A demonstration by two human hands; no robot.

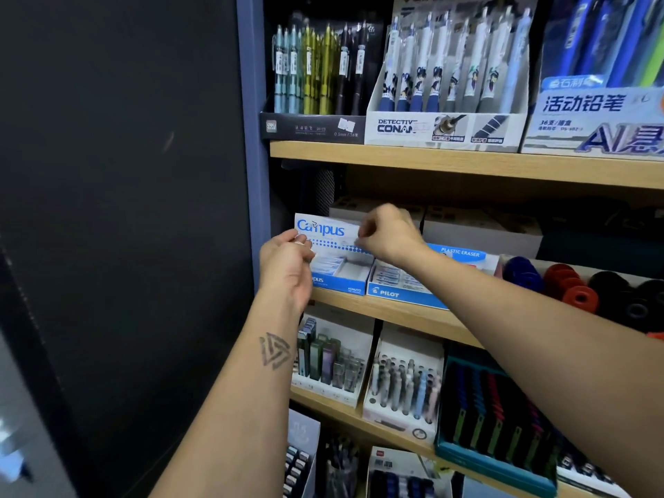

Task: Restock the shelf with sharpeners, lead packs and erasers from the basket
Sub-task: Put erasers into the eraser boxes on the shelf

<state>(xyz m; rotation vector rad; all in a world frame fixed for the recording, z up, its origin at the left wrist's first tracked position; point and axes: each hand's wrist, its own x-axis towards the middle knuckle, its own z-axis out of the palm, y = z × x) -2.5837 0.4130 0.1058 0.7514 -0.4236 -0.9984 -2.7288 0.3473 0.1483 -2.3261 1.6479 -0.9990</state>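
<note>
Nearest, two forearms reach up to the middle shelf (377, 310). The left hand (287, 264) has curled fingers and pinches something small and pale, probably an eraser, at the left end of the Campus box (334, 260). The right hand (390, 233) pinches the upright lid flap of this box; what else it holds, I cannot tell. Beside it stands one Pilot eraser box (402, 282), so I count two eraser boxes; each shows some erasers, too blurred to count. The basket is not in view. Risk, in my judgement: if the flap is pulled forward, the light box could slide off the shelf edge.
</note>
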